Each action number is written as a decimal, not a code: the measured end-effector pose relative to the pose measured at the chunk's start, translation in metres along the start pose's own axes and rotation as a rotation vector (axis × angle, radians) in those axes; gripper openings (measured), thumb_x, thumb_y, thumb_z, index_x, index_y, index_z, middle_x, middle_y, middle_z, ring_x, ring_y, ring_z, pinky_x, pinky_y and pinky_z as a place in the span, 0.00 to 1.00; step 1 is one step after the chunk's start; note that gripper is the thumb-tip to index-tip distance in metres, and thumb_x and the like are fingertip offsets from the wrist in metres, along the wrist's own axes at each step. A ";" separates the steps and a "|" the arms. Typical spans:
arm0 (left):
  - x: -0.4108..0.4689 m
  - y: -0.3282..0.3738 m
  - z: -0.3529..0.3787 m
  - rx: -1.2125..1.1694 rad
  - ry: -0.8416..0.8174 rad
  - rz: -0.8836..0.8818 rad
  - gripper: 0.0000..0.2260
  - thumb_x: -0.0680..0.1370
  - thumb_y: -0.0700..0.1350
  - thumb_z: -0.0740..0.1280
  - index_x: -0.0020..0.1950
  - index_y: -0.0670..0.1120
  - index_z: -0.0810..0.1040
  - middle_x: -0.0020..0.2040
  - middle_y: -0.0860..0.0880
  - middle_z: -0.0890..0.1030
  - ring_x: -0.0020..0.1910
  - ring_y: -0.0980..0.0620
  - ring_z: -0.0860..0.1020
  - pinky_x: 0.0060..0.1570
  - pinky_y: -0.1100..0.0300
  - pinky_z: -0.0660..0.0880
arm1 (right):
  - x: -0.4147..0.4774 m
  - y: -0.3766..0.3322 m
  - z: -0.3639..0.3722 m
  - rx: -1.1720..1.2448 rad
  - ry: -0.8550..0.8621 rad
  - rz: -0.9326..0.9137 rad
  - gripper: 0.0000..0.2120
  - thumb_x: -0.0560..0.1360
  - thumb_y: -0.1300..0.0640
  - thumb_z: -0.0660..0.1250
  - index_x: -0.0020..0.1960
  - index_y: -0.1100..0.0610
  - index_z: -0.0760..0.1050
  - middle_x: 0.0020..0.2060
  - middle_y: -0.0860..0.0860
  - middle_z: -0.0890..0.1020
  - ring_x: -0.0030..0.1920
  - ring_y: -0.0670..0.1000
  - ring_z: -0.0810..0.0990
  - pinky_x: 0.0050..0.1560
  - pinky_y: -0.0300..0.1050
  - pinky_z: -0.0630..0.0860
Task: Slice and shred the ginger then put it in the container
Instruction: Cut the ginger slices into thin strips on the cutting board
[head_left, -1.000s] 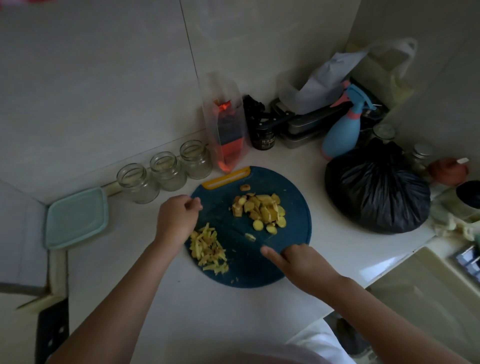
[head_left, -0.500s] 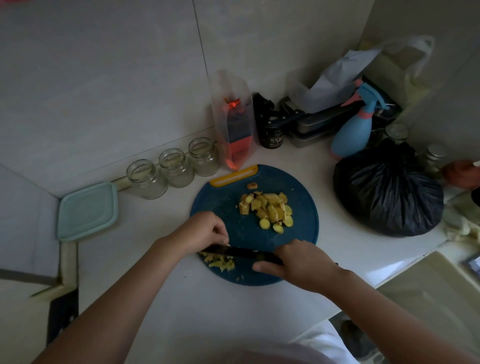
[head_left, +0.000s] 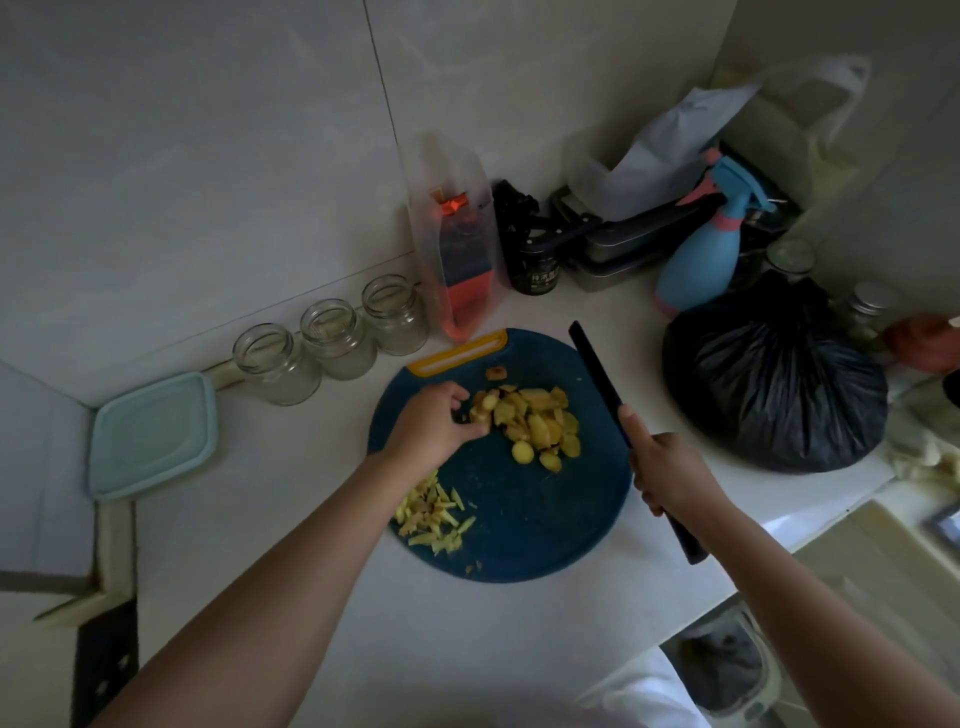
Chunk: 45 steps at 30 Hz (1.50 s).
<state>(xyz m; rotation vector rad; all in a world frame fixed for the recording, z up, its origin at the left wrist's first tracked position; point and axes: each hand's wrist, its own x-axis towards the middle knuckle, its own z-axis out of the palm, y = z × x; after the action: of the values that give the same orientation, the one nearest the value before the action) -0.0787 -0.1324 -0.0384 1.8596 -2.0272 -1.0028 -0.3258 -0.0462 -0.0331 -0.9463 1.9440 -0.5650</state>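
Biggest thing on the desk (head_left: 311, 597) is the round blue cutting board (head_left: 519, 525), sitting mid-desk, nearer the back edge than the front. The container (head_left: 150, 436) is at the left edge with its teal lid on, well apart from the board. The ginger slices (head_left: 540, 423) are heaped on the far half of the board, and the shreds (head_left: 431, 514) lie by its near-left rim.

Handling, my guess: the slices are light, stiff little coins, probably damp and a bit slippery on the cut faces, so a loose stack will skate. I'd take a few by their edges, flatten them into a low stack and hold it down from above with fingertips tucked. The shreds are featherweight and will likely cling to skin and blade, so scoop them rather than pick.

The left hand (head_left: 431, 426) is at the left side of the heap, fingers curled in and pinching some slices. The right hand (head_left: 670, 467) is wrapped round the handle of the knife (head_left: 597, 374), one finger along the spine, blade over the board's right rim.

Writing: the black jar (head_left: 535, 260) at the back edge has a pale label, too small to read.
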 end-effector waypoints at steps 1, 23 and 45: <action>0.002 0.002 0.005 0.009 -0.006 -0.006 0.27 0.70 0.51 0.75 0.66 0.45 0.72 0.60 0.47 0.75 0.54 0.50 0.76 0.53 0.58 0.73 | 0.005 0.001 0.000 0.004 -0.001 0.023 0.34 0.75 0.29 0.53 0.37 0.61 0.72 0.28 0.55 0.74 0.25 0.54 0.72 0.31 0.45 0.71; 0.053 0.067 0.018 0.352 -0.195 0.406 0.13 0.76 0.50 0.69 0.57 0.46 0.81 0.51 0.49 0.81 0.48 0.52 0.78 0.43 0.61 0.71 | 0.026 0.001 0.014 -0.036 -0.021 0.034 0.35 0.72 0.27 0.53 0.36 0.60 0.73 0.34 0.57 0.78 0.34 0.55 0.77 0.44 0.51 0.77; 0.035 0.078 0.019 0.386 -0.226 0.700 0.12 0.79 0.39 0.63 0.61 0.44 0.80 0.58 0.47 0.78 0.56 0.50 0.76 0.54 0.56 0.72 | 0.026 0.006 0.011 0.093 -0.041 0.026 0.32 0.74 0.29 0.54 0.33 0.58 0.69 0.28 0.54 0.74 0.28 0.52 0.72 0.36 0.47 0.70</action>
<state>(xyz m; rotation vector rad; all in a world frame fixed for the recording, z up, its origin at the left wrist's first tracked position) -0.1582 -0.1614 -0.0157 1.0126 -2.8555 -0.6696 -0.3274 -0.0641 -0.0561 -0.8668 1.8738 -0.6115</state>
